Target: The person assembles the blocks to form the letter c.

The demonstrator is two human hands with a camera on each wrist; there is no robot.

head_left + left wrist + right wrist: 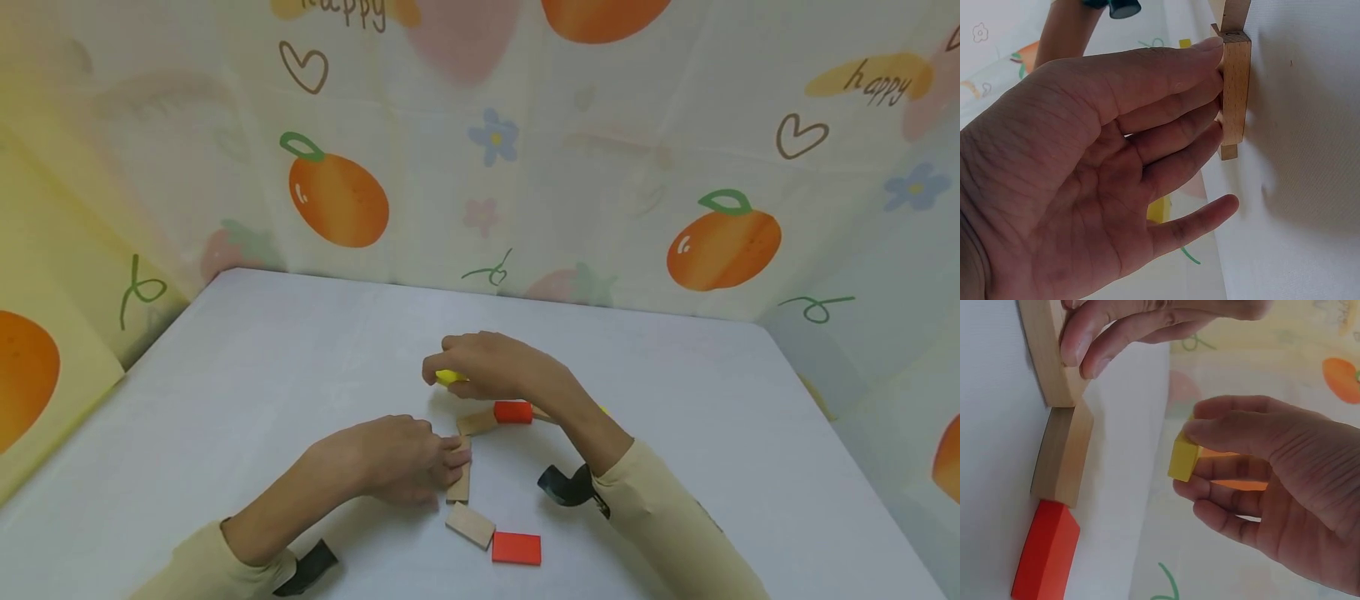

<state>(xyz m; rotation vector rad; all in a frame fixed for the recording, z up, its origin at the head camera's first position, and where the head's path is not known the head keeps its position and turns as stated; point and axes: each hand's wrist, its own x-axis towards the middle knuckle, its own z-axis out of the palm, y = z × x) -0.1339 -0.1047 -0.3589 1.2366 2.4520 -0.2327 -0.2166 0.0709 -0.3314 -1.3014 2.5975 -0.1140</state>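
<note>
My right hand (495,363) pinches a yellow block (1183,459) between thumb and fingers, raised off the white table behind the row of blocks. My left hand (386,458) rests its fingertips along the side of a plain wooden block (1236,90), fingers nearly straight and the little finger held apart. Just beyond that block, another wooden block (476,422) lies at an angle, followed by a red block (513,412). At the near end of the curved row are a tilted wooden block (470,525) and a second red block (517,548).
Part of a further wooden block (543,414) and a bit of yellow (604,409) show past my right forearm. Dark camera mounts (566,486) hang from both wrists. Behind the white table (300,350) hangs a fruit-patterned cloth (435,200).
</note>
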